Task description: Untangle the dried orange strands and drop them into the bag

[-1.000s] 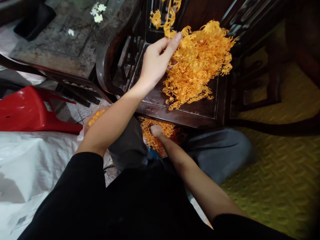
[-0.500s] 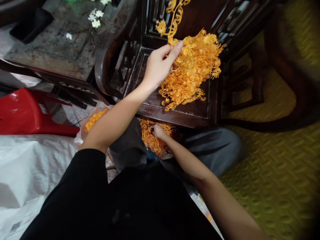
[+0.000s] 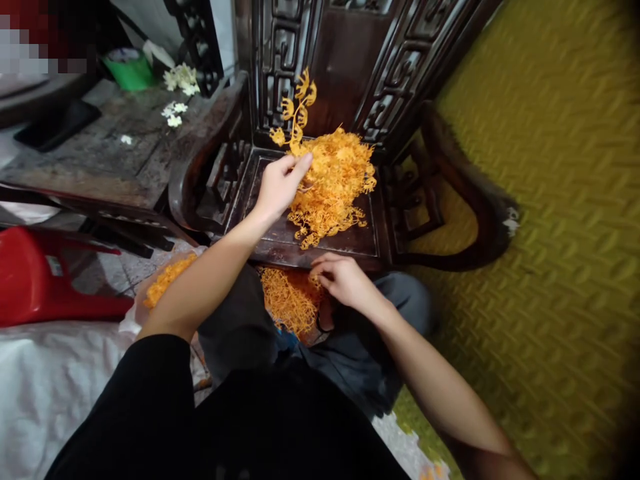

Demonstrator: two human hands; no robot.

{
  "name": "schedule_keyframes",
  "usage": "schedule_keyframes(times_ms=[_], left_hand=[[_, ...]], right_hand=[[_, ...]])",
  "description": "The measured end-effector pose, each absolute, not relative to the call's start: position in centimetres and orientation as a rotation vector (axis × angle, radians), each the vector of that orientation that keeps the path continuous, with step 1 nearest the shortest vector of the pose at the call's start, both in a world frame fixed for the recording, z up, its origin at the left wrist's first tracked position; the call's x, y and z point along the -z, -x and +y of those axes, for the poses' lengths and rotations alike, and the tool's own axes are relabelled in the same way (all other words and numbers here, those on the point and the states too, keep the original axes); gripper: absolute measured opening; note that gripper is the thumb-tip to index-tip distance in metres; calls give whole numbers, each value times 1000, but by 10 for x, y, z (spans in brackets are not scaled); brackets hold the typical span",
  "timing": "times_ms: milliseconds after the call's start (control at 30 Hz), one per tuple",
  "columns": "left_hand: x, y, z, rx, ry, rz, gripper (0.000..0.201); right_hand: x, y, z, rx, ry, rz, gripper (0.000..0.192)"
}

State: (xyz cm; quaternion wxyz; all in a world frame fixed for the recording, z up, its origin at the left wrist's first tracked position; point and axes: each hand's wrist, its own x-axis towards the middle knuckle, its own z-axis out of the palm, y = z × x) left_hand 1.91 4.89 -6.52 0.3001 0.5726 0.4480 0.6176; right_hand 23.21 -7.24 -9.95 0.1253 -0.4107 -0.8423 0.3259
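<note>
An orange sprig (image 3: 301, 113) with curled, flower-like pieces along its stem stands up from my left hand (image 3: 280, 187), whose thumb and fingers close on its lower end. That hand is against the left side of a heap of similar orange sprigs (image 3: 337, 180) on the dark wooden chair seat (image 3: 270, 240). My right hand (image 3: 347, 280) is in front of the seat's edge, fingers pinched together; what lies between them is too small to name. Below and left of it, between my knees, lies a heap of thin orange stems (image 3: 287, 300).
An orange pile in a pale bag (image 3: 170, 280) is on the floor at left, near a red plastic stool (image 3: 30, 280) and a white sack (image 3: 55, 387). The side table (image 3: 100, 160) holds white flowers (image 3: 175, 110), a green tape roll (image 3: 129, 69) and a dark phone-like slab (image 3: 57, 127).
My right hand has risen from the lower stem heap to the seat's front edge. My left hand keeps its hold on the sprig. The view has shifted, showing more of the chair back.
</note>
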Motion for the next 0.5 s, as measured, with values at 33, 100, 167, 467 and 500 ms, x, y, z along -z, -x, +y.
schedule_keyframes(times_ms=[33,100,167,467,500], left_hand=[[63,-19,47,-1631,-1515,1187,44],[59,-19,43,-1630,-1501,1185,43],[57,-19,39,-1623,-1494,1157,38],[49,-23,22,-1270,-1204,893,20],[48,-25,20,-1225,-1142,877,21]], right_hand=[[79,-237,-65,-972,1103,-2365,15],[38,-244,-50,-1028,1044,-2203,9],[2,-247,-33,-1025,929,-2045,9],[11,-251,70,-948,883,-1302,22],[22,-249,77,-996,935,-1295,27]])
